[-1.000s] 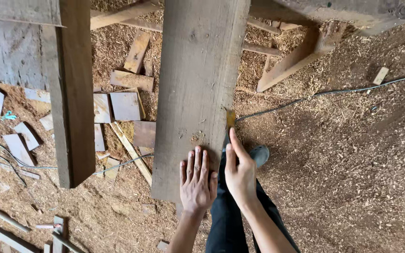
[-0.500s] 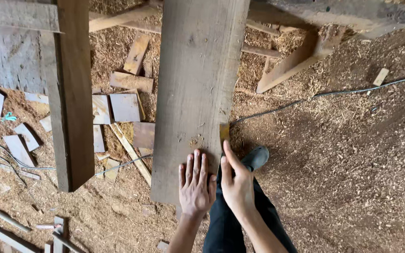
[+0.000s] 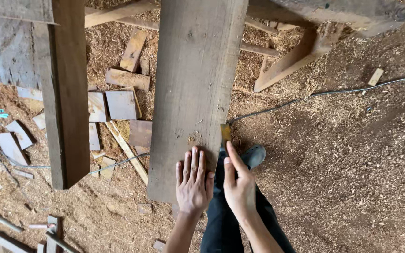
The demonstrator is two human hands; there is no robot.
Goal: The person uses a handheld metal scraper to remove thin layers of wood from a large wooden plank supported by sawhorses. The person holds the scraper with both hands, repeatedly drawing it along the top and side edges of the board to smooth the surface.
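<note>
A: We note 2 hands at the near end of the wide plank (image 3: 195, 93). The left hand (image 3: 193, 182) lies flat on its top face, fingers together and extended, gripping nothing. We read that as weight put down to steady the board.

B: Agreed. The right hand (image 3: 239, 185) sits at the plank's right edge, fingers stretched forward along the side. A small yellowish piece (image 3: 225, 133) shows just beyond the fingertips, against the edge. Whether the hand pinches it or only touches it, we cannot tell.

A: The plank itself runs away from us, its far end under the timber frame (image 3: 305, 56), its near end over the sawdust floor (image 3: 352, 178). It seems raised, since the person's dark trouser leg and shoe (image 3: 254, 155) show below its edge.

B: A second board (image 3: 69, 93) lies parallel to the left, well apart. Between the 2, flat offcuts (image 3: 120, 105) are scattered on the sawdust.

A: A thin cable (image 3: 324, 93) crosses the floor from the right toward the plank's edge, near the yellowish piece. More cables (image 3: 5, 164) trail at the far left.

B: Containers: we record 0 in view. No box, bin or tray; the scraps lie loose on the ground.
</note>
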